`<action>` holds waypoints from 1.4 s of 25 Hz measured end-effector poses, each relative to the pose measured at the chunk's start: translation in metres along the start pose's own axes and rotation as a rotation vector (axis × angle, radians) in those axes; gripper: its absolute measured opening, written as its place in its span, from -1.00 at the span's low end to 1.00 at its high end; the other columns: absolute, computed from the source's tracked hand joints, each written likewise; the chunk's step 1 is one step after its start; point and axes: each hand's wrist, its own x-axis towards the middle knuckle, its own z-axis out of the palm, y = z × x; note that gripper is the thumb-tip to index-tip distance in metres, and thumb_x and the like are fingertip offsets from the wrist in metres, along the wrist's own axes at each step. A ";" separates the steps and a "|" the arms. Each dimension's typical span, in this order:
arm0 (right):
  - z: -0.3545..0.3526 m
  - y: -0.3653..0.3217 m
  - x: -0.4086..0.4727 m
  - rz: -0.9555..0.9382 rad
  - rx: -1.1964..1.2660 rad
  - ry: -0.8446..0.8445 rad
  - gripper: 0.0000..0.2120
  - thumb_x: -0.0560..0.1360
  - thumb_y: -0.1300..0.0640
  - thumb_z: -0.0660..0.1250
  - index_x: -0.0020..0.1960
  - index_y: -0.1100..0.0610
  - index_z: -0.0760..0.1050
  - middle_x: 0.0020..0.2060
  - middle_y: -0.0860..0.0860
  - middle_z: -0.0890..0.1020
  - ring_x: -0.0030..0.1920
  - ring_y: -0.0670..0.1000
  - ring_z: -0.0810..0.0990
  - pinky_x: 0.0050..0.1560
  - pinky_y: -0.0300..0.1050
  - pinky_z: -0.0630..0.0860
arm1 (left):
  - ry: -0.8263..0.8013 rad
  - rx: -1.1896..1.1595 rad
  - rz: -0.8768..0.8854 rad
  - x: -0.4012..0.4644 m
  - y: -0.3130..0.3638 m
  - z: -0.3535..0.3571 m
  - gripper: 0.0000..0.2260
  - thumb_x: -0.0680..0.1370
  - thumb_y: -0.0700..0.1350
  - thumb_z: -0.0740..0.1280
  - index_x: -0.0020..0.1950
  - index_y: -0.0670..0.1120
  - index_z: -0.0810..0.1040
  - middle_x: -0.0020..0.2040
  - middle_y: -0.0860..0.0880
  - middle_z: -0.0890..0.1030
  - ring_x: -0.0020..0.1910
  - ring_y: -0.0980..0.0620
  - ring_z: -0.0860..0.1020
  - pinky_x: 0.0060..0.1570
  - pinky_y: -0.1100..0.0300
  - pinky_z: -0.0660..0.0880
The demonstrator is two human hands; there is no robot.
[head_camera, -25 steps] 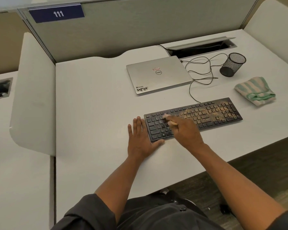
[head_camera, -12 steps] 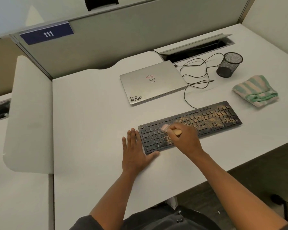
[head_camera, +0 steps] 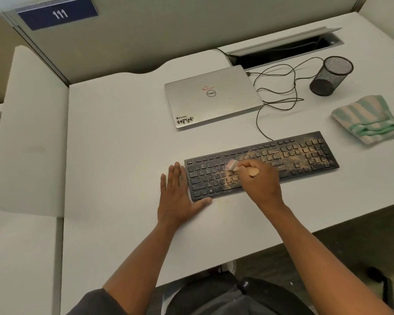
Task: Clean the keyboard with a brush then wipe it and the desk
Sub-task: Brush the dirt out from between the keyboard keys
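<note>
From the head view we saw the left hand [head_camera: 176, 196] lying flat on the white counter [head_camera: 114, 142], fingers straight and together, palm down, its thumb stretched out along the near edge of the keyboard [head_camera: 262, 164] and touching its near-left corner. The forearm ran back toward the body, bare up to a dark sleeve [head_camera: 93, 303].

The right hand [head_camera: 259, 180] reached in over the keyboard's left half, fingers curled tight around a brush [head_camera: 243, 168]. The rounded pale wooden end of the handle poked out above the knuckles, and the pale bristle head, blurred, sat on the keys just to the left of the fist.

The keyboard was a flat black slab with low, square keys, lying slanted across the counter. A tan, sandy dust lay thick over its middle and right end, with a lighter streak among the keys beside the brush. Its thin black cable [head_camera: 280, 96] looped away behind it.

Well to the right, beyond the keyboard's far end, a soft folded cloth [head_camera: 366, 119] with green and cream stripes lay on the counter, apart from both hands. Behind the keyboard sat a closed silver laptop [head_camera: 212, 98] with stickers on its lid, and a black mesh cup [head_camera: 331, 75].
</note>
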 end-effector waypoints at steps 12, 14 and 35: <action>-0.017 -0.039 0.065 0.077 -0.304 -0.392 -0.86 0.54 0.14 0.35 -0.04 0.12 0.69 -0.17 0.05 0.71 -0.22 0.02 0.69 -0.15 -0.06 0.67 | 0.013 -0.019 -0.006 -0.001 0.001 -0.001 0.16 0.38 0.64 0.01 0.66 -0.17 -0.17 0.67 -0.13 -0.20 0.63 -0.02 -0.29 0.59 -0.09 -0.28; -0.017 -0.048 0.077 0.085 -0.289 -0.380 -0.87 0.55 0.15 0.35 -0.04 0.10 0.68 -0.19 0.06 0.71 -0.21 0.04 0.71 -0.12 -0.02 0.69 | 0.014 -0.019 -0.004 -0.001 0.002 -0.001 0.16 0.37 0.64 0.00 0.66 -0.18 -0.16 0.67 -0.13 -0.20 0.63 -0.03 -0.28 0.58 -0.08 -0.28; 0.016 -0.099 0.111 -0.041 -0.530 -0.624 -0.80 0.57 0.23 0.27 -0.10 0.26 0.66 -0.30 0.15 0.72 -0.30 0.09 0.73 -0.24 -0.10 0.67 | 0.034 -0.023 0.008 0.000 -0.001 0.003 0.19 0.33 0.67 -0.10 0.66 -0.18 -0.15 0.67 -0.14 -0.17 0.63 -0.03 -0.26 0.59 -0.09 -0.27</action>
